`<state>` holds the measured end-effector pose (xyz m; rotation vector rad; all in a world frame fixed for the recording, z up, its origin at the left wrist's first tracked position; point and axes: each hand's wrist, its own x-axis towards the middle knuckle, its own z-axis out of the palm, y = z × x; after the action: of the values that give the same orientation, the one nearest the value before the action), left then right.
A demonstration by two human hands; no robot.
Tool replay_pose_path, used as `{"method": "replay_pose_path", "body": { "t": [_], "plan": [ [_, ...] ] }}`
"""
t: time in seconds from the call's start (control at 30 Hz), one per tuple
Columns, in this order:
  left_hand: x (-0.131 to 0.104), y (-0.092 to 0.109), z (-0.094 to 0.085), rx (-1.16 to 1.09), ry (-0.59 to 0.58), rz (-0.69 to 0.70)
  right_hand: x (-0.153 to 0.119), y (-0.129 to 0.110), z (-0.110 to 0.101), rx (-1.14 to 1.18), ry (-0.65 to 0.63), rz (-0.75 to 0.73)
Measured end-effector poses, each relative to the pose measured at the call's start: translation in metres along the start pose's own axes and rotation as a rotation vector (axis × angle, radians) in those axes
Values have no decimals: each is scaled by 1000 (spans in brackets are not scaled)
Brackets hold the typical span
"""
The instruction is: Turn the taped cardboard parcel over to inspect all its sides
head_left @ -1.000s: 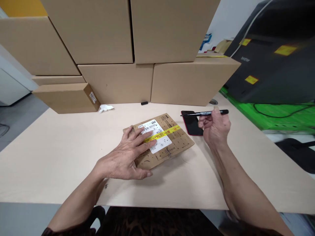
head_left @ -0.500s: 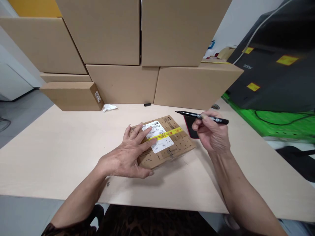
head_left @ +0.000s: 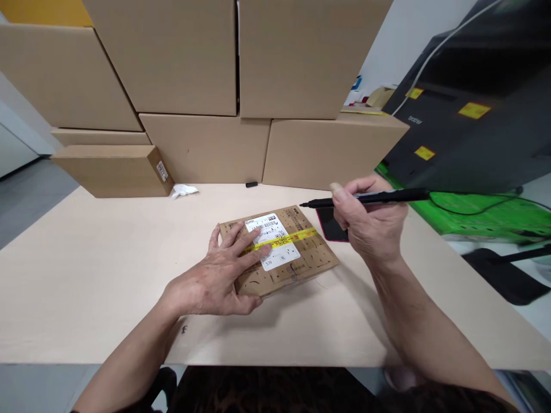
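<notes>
My open left hand (head_left: 209, 283) spreads across a flat, taped cardboard parcel (head_left: 313, 252) on the table (head_left: 107, 275); it looks light and stiff, best held by opposite edges. My right hand (head_left: 373, 232) pinches an uncapped black marker (head_left: 390, 197), its tip near the parcel's far corner.

The left hand (head_left: 228, 264) is pressing on the flat carton (head_left: 307, 255), its fingers lying over the white label (head_left: 282, 258) and the yellow tape (head_left: 299, 234); the right hand (head_left: 370, 221) is holding the black marker (head_left: 370, 198), and its tip is pointing to the carton's far edge. Behind, large cardboard boxes (head_left: 202, 149) are standing stacked; the dark phone (head_left: 331, 225) is lying near the right hand.
</notes>
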<state>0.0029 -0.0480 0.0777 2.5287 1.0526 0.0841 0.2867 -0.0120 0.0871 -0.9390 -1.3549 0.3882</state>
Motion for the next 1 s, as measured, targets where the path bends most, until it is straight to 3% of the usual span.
{"method": "replay_pose_path", "body": {
  "t": [0.07,0.2,0.27,0.4,0.47,0.63,0.7,0.8,0.87,1.0],
  "plan": [
    [0,-1,1,8,4,7,1,0,5,-75,-48,-29],
    [0,-3,1,0,17,26,-3,8,11,-177,-298,63],
    [0,-4,2,-3,22,32,-2,9,7,-164,-255,50],
    [-1,-7,4,-30,63,67,-1,14,-14,-166,-47,13],
    [-1,-9,5,-37,70,78,-6,27,-29,-254,-60,-29],
    [-2,-9,7,-28,61,62,-31,74,-62,-442,-378,-100],
    [-2,-8,5,-22,49,58,-36,80,-66,-405,-313,-48],
    [-1,-7,4,-6,26,41,-33,70,-60,-241,-7,59],
    [-1,-6,3,3,19,36,-26,57,-48,-95,95,102],
    [-1,-7,4,-10,27,42,-17,34,-20,53,-68,216]
  ]
}}
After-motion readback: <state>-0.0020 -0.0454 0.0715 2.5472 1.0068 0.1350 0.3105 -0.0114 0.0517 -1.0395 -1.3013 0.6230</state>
